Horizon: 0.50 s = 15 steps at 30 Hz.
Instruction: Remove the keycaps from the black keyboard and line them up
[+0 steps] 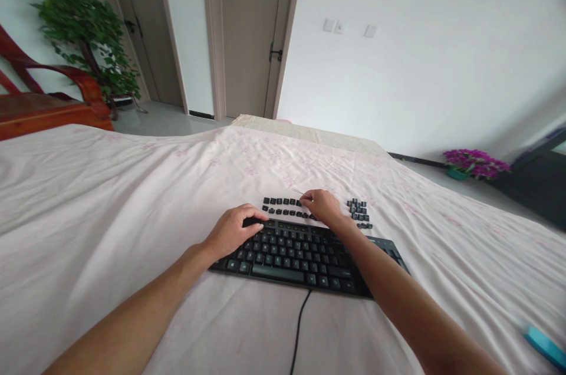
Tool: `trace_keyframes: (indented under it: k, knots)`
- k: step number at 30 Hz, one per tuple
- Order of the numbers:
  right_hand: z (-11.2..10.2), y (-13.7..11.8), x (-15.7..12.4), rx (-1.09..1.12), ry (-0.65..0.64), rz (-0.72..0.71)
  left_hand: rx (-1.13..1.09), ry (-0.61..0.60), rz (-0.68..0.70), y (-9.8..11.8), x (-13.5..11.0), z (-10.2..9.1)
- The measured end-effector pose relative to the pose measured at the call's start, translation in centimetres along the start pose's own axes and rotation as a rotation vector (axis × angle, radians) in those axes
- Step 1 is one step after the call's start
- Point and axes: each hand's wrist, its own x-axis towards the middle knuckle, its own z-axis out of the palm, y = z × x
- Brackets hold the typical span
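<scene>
Keyboard (283, 254): black plastic, long and flat, lying lower centre of the frame on a cloth; its square keys are showing pale legends, its smooth bar of a spacebar (277, 273) is running along the near edge.

Left hand (236, 230): bare, curling over the keyboard's upper-left edge, thumb and fingers gripping it.

Right hand (324, 205): bare, reaching across the keyboard's right part, fingertips closing in a pinch on a thin wire (296, 190); whether a key is also sitting between them, one cannot tell.

Loose keys (279, 201): small, black, blocky, lying in two rows beyond the keyboard, centre of the frame; a further cluster (357, 210) is lying right of the right hand.

Cable (299, 328): thin, black, curving down to the bottom edge.

Cloth (177, 174): pale pink, faintly flowered, creasing in soft folds.

Blue object (546, 348): blurred, lying lower right.

Chair (91, 92): glossy reddish wood, curved arm, standing upper left beside a leafy green plant (84, 18).

Doors (250, 27): flat, grey-brown, standing upper left and upper centre.

Flowers (475, 161): magenta, filling a green pot at right, near a smooth white wall (420, 68).
</scene>
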Motion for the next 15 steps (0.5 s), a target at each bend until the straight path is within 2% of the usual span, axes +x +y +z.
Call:
trace_keyframes:
  k: [9, 15]
  knots:
    - [-0.3, -0.4, 0.0, 0.005, 0.072, -0.046, -0.011, -0.004, -0.001, 0.0, 0.0, 0.0]
    - [-0.3, -2.0, 0.3, 0.002, 0.124, -0.219, 0.000, -0.010, -0.003, -0.1, 0.0, 0.1]
